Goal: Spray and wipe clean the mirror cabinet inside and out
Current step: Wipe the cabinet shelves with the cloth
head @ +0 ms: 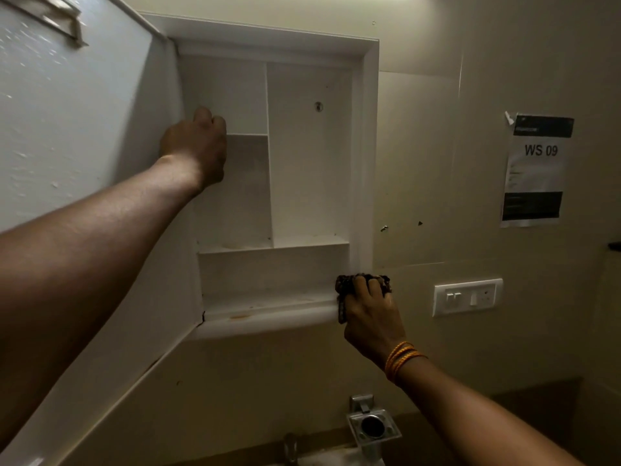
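White cabinet point(364, 136) open, bare; rust stain point(239, 317).

Your cabinet point(366, 163): smooth white painted frame, matt shelves, rusty stain at bottom ledge's left end. Your cloth point(346, 287): dark, coarse patterned weave. Door point(77, 136): speckled, droplet-flecked. Holder point(373, 427) below: shiny metal. Notice point(534, 169): glossy paper. Switch plate point(467, 297): smooth white plastic.
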{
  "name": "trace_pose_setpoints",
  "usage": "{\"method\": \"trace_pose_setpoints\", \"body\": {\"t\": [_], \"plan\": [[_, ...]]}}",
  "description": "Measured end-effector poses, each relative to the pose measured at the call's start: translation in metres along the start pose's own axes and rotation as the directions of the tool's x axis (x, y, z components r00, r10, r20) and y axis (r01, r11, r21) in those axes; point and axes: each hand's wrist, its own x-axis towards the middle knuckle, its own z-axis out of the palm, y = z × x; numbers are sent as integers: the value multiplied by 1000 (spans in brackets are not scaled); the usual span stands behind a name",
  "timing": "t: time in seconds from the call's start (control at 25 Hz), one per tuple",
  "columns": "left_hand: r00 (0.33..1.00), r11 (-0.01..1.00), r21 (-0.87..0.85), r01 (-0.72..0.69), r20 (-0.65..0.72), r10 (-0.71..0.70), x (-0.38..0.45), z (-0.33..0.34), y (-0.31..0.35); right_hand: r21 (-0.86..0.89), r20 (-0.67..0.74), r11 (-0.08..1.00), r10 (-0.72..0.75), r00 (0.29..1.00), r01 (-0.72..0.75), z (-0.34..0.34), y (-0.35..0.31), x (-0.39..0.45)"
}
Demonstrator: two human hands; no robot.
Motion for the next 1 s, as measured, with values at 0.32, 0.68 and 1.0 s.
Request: {"method": "trace_pose_setpoints", "body": {"t": [0.32, 0.68, 1.0], "plan": [[999, 1000, -30, 7, 32, -6, 1, -9, -7, 789, 595, -275, 566, 571, -550, -89, -21, 100], [998, 999, -40, -22, 61, 24, -4, -9, -4, 724, 597, -593, 281, 751, -353, -146, -23, 204], [999, 1000, -16, 18, 35, -17, -9, -1, 5, 831, 481, -419, 208, 852, -367, -182, -44, 295]]}}
